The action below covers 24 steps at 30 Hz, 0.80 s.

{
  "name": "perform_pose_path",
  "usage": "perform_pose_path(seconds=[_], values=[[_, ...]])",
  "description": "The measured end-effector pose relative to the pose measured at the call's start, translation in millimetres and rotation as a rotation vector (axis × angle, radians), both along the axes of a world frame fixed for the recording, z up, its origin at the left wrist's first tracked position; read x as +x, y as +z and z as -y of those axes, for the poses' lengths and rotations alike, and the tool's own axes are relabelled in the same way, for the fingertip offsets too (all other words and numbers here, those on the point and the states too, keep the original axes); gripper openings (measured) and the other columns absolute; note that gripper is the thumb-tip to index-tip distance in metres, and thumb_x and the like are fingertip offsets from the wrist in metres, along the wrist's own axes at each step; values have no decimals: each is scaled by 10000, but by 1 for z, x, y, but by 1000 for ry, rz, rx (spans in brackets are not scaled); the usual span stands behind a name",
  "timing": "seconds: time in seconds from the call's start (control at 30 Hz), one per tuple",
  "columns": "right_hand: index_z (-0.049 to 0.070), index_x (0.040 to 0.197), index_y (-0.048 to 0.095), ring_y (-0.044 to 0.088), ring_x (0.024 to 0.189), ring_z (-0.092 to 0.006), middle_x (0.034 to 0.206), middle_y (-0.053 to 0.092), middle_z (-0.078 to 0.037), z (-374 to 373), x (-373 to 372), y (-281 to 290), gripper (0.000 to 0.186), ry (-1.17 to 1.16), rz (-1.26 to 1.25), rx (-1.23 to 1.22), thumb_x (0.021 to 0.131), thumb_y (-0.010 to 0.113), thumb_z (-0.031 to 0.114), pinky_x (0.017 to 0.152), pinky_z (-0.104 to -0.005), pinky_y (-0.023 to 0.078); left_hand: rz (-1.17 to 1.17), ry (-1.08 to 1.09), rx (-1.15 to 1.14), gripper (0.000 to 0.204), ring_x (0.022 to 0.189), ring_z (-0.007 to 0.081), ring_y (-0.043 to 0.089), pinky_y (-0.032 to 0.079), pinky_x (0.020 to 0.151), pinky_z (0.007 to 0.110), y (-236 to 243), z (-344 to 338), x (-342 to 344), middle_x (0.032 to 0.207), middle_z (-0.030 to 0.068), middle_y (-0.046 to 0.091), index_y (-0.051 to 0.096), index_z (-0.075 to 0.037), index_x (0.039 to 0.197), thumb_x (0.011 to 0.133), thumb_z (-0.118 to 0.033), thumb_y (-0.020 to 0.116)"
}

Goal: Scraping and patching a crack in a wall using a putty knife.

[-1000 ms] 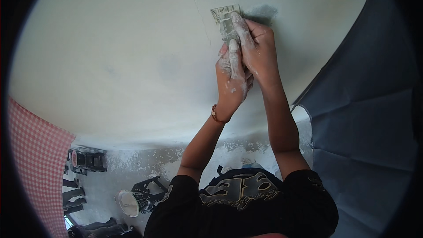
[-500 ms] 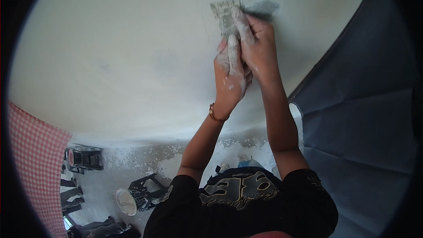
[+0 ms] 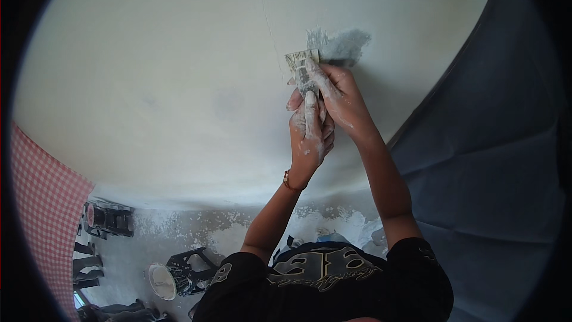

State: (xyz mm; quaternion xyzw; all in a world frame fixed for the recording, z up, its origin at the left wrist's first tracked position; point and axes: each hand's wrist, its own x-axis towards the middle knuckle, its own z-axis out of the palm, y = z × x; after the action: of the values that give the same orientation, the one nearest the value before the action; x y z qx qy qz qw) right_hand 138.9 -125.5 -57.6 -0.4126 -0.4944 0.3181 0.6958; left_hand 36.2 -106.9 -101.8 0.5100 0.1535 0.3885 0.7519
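Both hands, coated in white powdery paste, are closed on a flat, paste-smeared scraper [image 3: 297, 58] against the pale wall [image 3: 167, 59]. My right hand [image 3: 348, 98] grips its upper part, thumb lying along it. Just below, my left hand [image 3: 308, 131] wraps the lower part, a red cord bracelet at the wrist. Directly above and right of the blade is a grey, roughly smeared patch [image 3: 348, 45] with streaks; a thin crack runs down the wall to the left.
A dark sheet [image 3: 476, 191] hangs at right, a red checked cloth [image 3: 42, 197] at left. Below, the paste-spattered floor [image 3: 149, 238] holds a white bucket [image 3: 161, 280], black stools [image 3: 116, 220] and, at the lower left, several people's legs [image 3: 88, 262].
Both hands and the scraper have moved down the wall from where they were half a second ago, uncovering streaks left of the grey patch, just above the blade.
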Motion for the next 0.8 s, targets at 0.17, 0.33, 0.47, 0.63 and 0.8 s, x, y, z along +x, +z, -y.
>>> perform_pose_path(seconds=[0.17,0.33,0.47,0.63,0.8], values=[[-49,986,662,673,654,-155,708,684,-120,4,-4,-1,381,59,-79,39,1113,478,260,608,-310,533,33,19,119,388,407,22,268,184,367,213,-2,-2,4,562,-87,338,480,-141,877,1118,-435,405],[-48,973,660,655,604,-151,660,666,-108,7,-11,-4,362,-122,-56,37,1103,499,249,600,-310,528,47,-69,116,305,479,18,363,260,406,212,2,-4,-2,617,-65,435,547,-68,1012,1119,-324,420],[-41,949,652,628,563,-139,646,648,-87,5,-9,-6,329,-197,-70,88,1090,526,228,588,-303,522,6,-262,100,290,552,59,452,376,480,235,2,-19,-9,712,-20,528,553,-22,1177,1100,-285,459],[-34,923,635,613,539,-135,617,604,-64,6,-11,-7,347,-323,-6,48,1092,526,248,565,-315,536,74,-64,388,304,467,3,356,247,385,206,-16,-14,14,654,-57,464,505,-41,1295,1105,-261,415],[-33,922,626,601,513,-144,583,565,-53,-1,-7,-2,386,-321,50,56,1099,514,292,559,-344,565,151,-13,376,356,624,4,484,359,491,180,-5,-13,18,828,-13,584,484,-18,1360,1072,-226,462]])
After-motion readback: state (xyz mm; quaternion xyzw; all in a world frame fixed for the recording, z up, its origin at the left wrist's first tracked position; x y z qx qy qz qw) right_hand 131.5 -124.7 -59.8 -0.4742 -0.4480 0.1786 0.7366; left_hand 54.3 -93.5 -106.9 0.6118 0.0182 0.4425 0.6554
